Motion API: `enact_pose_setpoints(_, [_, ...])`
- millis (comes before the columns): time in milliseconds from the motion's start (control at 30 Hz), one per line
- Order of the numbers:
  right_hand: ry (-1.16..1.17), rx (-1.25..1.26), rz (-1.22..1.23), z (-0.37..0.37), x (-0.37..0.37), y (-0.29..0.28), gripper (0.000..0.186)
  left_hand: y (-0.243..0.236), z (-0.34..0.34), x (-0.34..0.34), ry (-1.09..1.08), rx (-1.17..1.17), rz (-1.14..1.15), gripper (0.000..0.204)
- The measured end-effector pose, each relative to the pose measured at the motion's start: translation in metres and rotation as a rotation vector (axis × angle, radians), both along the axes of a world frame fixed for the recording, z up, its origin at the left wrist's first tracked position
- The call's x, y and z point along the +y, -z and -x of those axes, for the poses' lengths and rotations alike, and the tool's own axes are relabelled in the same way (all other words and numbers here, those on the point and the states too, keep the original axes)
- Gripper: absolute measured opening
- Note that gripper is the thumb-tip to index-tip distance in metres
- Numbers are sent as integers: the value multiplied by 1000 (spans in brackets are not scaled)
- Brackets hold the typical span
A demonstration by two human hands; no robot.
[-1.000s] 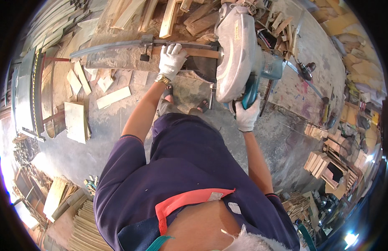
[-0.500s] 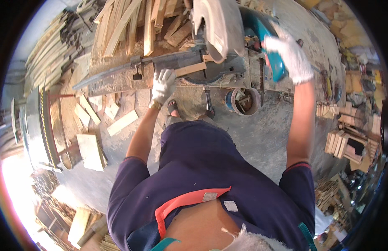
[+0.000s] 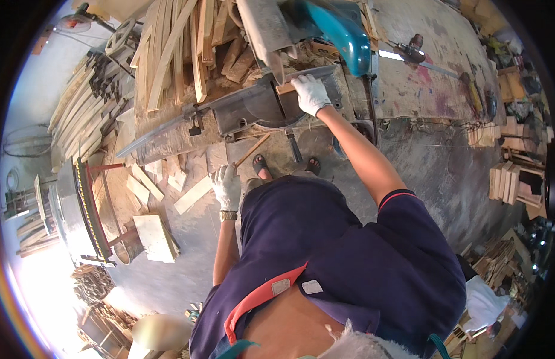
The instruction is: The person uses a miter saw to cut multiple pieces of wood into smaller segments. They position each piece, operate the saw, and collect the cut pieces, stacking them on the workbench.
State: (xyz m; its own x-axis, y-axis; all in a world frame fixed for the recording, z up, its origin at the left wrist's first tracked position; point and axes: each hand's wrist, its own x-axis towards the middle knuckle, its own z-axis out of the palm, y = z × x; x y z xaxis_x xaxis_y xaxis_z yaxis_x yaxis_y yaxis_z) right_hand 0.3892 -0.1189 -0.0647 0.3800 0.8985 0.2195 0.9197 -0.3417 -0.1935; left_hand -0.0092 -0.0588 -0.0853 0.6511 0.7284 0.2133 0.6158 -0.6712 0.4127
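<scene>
My left hand (image 3: 226, 186), in a white knit glove, is closed around one end of a thin wooden strip (image 3: 253, 148), held low in front of the bench. On the bench is a mitre saw with a grey blade guard (image 3: 262, 36) and a teal motor housing (image 3: 343, 39). My right hand (image 3: 311, 94), gloved too, reaches onto the dark metal saw bed (image 3: 237, 115). Its fingers close on a short wooden offcut (image 3: 285, 88) beside the slot, partly hidden by the glove. The saw's handle (image 3: 294, 146) juts out from the base's front.
Long wooden strips (image 3: 170, 51) are heaped behind the saw. A power tool (image 3: 414, 51) lies on the bench at right. A bucket (image 3: 340, 146) is mostly hidden under my right forearm. Boards (image 3: 155, 238) lie on the floor at left, near a metal-topped table (image 3: 74, 209).
My right hand has let go of the saw's teal handle and moved left to the offcut. My left hand has drawn the strip off the saw bed toward me. The saw head has risen.
</scene>
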Motion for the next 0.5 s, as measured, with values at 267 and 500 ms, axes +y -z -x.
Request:
enact_pose_setpoints(267, [-123, 549, 241, 11, -85, 25, 21, -11, -39, -11, 103, -64, -53, 17])
enact_pose_setpoints(500, [758, 783, 238, 43, -286, 61, 54, -19, -90, -24, 362, -124, 61, 11])
